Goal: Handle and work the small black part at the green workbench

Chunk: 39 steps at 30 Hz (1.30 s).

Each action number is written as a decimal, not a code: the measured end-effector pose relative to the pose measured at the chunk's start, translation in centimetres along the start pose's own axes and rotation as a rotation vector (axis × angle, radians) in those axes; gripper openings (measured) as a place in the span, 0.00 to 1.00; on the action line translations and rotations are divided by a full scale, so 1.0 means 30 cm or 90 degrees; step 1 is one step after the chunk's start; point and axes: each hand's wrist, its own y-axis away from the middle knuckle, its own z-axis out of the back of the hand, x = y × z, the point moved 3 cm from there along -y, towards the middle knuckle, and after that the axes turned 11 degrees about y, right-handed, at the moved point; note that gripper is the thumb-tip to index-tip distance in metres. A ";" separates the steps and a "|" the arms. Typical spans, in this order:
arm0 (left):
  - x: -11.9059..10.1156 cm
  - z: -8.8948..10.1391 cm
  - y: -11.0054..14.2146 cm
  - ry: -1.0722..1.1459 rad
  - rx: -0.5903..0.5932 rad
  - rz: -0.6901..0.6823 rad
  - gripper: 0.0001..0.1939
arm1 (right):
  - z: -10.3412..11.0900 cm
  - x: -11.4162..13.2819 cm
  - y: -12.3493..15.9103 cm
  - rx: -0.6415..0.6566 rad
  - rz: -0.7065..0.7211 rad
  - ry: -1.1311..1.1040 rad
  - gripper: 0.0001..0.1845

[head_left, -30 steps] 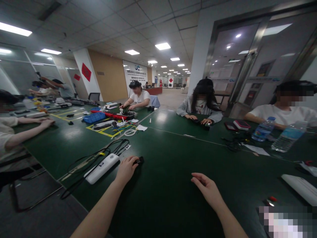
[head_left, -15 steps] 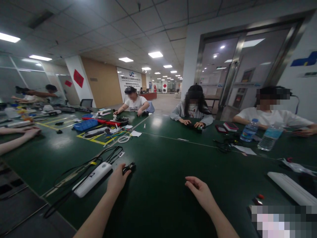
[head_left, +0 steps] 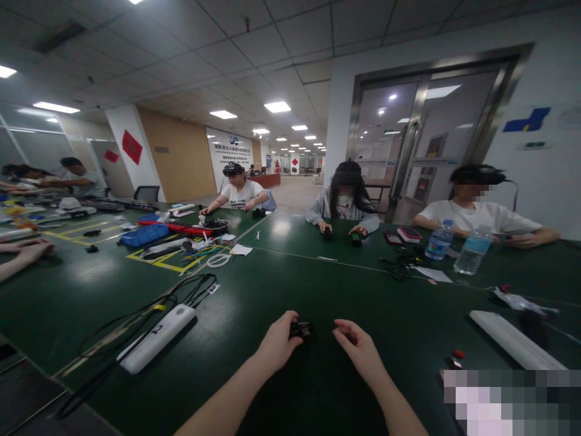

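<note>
In the head view, my left hand (head_left: 278, 342) is closed around a small black object with a shiny, metallic-looking end (head_left: 300, 329); its kind I cannot make out. It is held low over the dark green table (head_left: 245, 297), near the middle. My right hand (head_left: 358, 346) is a short way to the right of it, fingers loosely curled and the thumb apart from them, with nothing visible in it. The two hands do not touch each other.
A white power strip (head_left: 158, 339) with black cables lies to my left. Farther back are a blue basket (head_left: 145, 235) and tangled wires. Two water bottles (head_left: 472, 251) stand at the right, beyond a white bar-shaped object (head_left: 515, 339). Several people sit around the table.
My left hand has moved right with the small black object, from beside the power strip to near my right hand. The right hand has stayed about in place. The view has shifted slightly.
</note>
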 end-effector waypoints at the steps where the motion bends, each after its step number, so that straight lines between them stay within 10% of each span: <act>1: -0.016 -0.032 -0.007 0.008 0.018 -0.008 0.25 | 0.002 0.000 0.000 -0.010 0.004 -0.005 0.17; 7: -0.067 -0.140 -0.025 0.086 0.140 -0.039 0.26 | 0.010 0.029 0.008 0.002 0.045 0.059 0.20; 18: -0.044 -0.131 -0.024 0.172 0.155 -0.079 0.26 | -0.015 0.097 0.044 0.071 0.088 0.288 0.15; 39: -0.060 -0.129 -0.028 0.191 0.161 -0.066 0.24 | -0.026 0.124 0.056 0.059 0.156 0.299 0.08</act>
